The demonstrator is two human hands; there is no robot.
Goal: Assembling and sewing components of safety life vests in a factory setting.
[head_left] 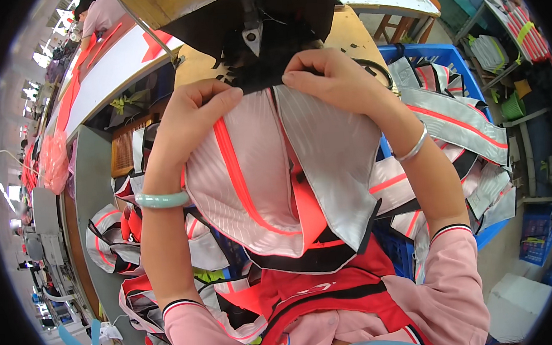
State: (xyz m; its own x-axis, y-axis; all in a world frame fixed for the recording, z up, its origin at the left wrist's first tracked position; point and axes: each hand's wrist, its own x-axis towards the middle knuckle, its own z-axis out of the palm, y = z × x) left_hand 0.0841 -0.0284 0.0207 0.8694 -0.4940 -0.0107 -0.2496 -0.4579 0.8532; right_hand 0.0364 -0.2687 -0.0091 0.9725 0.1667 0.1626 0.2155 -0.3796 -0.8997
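Note:
A sewn silver-grey fabric piece (pixel 257 167) with bright coral strips and black edging hangs in front of me, folded over itself. My left hand (pixel 201 108) pinches its upper left edge between thumb and fingers. At the upper right edge, my right hand (pixel 330 79) is closed on the same piece in a similar pinch. A dark band runs along the top edge between the two hands. Just beyond it stands a machine (pixel 230 12) with a pointed metal part (pixel 253 39) above black scraps; the fabric's far edge blends into the dark there.
To the right a blue crate (pixel 451 54) overflows with similar silver pieces (pixel 454 119). More such pieces (pixel 114 237) are heaped at the left. A white table (pixel 112 78) with coral strips runs along the far left, where another person (pixel 102 16) bends over it.

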